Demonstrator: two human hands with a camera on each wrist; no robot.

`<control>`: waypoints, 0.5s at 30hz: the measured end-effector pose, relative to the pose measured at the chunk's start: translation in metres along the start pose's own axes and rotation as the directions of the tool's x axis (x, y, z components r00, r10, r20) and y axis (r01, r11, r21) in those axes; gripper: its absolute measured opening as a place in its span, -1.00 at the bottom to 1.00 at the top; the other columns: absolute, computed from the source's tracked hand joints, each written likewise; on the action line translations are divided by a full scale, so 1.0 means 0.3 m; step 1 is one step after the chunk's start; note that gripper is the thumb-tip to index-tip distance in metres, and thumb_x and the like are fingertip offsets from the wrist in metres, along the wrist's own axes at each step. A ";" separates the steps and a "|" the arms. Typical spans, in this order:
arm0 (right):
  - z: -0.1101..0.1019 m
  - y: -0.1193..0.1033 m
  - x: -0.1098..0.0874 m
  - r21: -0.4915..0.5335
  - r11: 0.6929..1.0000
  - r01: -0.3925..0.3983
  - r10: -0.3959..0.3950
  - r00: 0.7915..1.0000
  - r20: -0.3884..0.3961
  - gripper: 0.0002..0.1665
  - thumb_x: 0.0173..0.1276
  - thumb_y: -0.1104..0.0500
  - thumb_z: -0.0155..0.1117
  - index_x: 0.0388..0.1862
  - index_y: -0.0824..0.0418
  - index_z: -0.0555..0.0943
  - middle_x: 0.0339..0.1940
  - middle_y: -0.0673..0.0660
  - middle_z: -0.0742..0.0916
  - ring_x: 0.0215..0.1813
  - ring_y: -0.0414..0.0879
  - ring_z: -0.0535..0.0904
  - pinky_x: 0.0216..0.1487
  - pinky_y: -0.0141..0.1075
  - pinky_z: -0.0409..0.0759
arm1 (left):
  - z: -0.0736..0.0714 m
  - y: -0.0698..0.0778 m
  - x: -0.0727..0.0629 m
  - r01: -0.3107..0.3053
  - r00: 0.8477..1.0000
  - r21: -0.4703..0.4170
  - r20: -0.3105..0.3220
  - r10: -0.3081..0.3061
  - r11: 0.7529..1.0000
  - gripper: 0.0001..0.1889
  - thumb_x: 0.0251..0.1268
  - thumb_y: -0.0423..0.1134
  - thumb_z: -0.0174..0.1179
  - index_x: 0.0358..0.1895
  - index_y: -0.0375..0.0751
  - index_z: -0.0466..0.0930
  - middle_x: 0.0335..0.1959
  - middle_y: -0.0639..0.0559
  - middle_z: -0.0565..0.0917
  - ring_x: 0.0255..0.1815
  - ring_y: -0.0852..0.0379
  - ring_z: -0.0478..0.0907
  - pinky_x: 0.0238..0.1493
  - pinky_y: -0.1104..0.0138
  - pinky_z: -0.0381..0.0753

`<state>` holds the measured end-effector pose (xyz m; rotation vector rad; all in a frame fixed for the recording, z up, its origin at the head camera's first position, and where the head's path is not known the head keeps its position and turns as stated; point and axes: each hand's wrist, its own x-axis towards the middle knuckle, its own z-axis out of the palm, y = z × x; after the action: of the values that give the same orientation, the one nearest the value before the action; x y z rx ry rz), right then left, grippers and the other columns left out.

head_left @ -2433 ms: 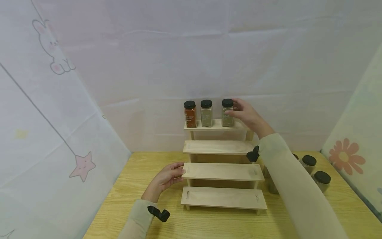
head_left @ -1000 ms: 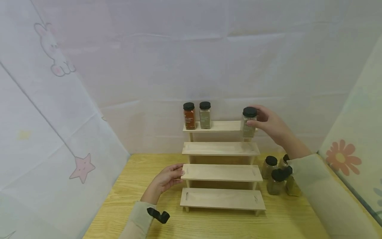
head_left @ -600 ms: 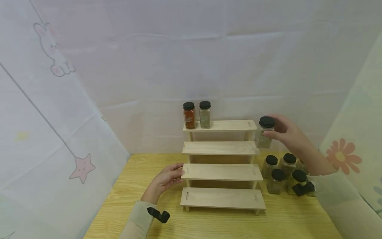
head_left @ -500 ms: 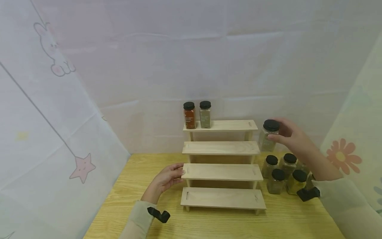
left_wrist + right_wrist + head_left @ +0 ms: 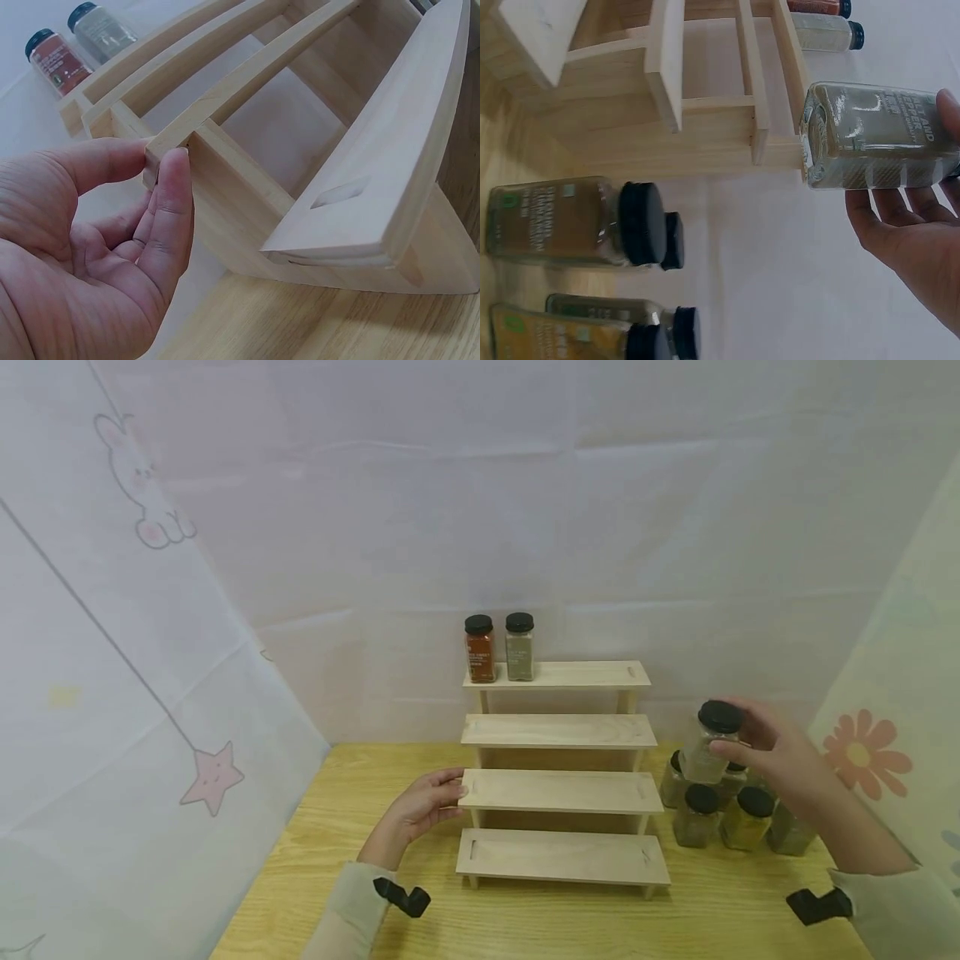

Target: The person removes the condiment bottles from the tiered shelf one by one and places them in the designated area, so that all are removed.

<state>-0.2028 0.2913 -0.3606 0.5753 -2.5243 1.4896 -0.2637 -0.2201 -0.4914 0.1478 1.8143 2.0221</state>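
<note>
My right hand (image 5: 780, 760) grips a square spice jar (image 5: 702, 763) with a black lid near its top. In the head view the jar is in the air to the right of a four-tier wooden rack (image 5: 558, 790), overlapping the grouped jars. The right wrist view shows the same jar (image 5: 877, 135) with its base towards the rack. My left hand (image 5: 420, 810) pinches the left end of the rack's second tier from the bottom; the left wrist view has thumb and fingers on that board's corner. A red spice jar (image 5: 481, 658) and a pale green one (image 5: 519, 656) stand upright on the top tier, at its left.
Several black-lidded spice jars stand grouped on the wooden table (image 5: 360, 893) right of the rack, among them a greenish jar (image 5: 695, 827), a yellow jar (image 5: 742, 828) and a darker jar (image 5: 790, 831). Printed white cloth (image 5: 390, 527) surrounds the table at the back and sides.
My right hand has lifted the jar off the right part of the top tier and carried it right and down, in front of the grouped jars. My left hand has stayed on the rack.
</note>
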 end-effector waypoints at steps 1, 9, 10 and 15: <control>0.000 0.007 -0.013 0.007 1.000 -0.007 0.007 1.000 0.002 -0.27 0.51 0.29 0.24 0.58 0.11 0.25 0.08 -0.20 0.61 -0.09 -0.30 0.59 -0.26 -0.36 0.60 | 0.001 -0.001 0.001 0.001 1.000 -0.001 -0.001 -0.001 1.000 -0.25 0.45 -0.31 0.23 0.58 -0.37 0.07 0.51 -0.41 0.19 -0.10 0.17 0.62 0.02 0.27 0.71; 0.008 0.068 -0.107 0.040 0.999 0.014 -0.014 1.000 -0.004 -0.27 0.46 0.41 0.23 0.56 0.15 0.29 0.11 -0.19 0.64 -0.02 -0.32 0.63 -0.19 -0.44 0.64 | 0.003 0.004 -0.002 -0.006 1.000 -0.005 -0.004 0.006 1.000 -0.22 0.44 -0.31 0.25 0.59 -0.37 0.04 0.56 -0.43 0.07 -0.14 0.17 0.61 0.02 0.26 0.72; 0.010 0.078 -0.117 0.059 0.998 0.023 -0.023 1.000 -0.010 -0.27 0.44 0.44 0.23 0.54 0.18 0.31 0.12 -0.18 0.65 -0.01 -0.31 0.65 -0.18 -0.44 0.65 | 0.003 0.005 -0.002 -0.003 1.000 -0.008 -0.008 0.003 1.000 -0.22 0.43 -0.31 0.25 0.59 -0.37 0.05 0.55 -0.43 0.09 -0.14 0.16 0.61 0.02 0.26 0.72; 0.023 0.133 -0.171 0.211 0.976 0.060 -0.062 0.998 0.005 -0.27 0.40 0.57 0.15 0.52 0.30 0.31 0.23 -0.18 0.62 0.06 -0.31 0.66 -0.18 -0.41 0.67 | 0.006 0.007 -0.003 0.006 1.000 -0.014 -0.011 -0.006 1.000 -0.23 0.43 -0.33 0.25 0.59 -0.37 0.07 0.54 -0.42 0.12 -0.15 0.17 0.60 0.00 0.27 0.72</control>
<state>-0.1715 0.3152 -0.4126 0.6869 -2.3489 1.7484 -0.2627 -0.2188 -0.4890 0.1272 1.8042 2.0347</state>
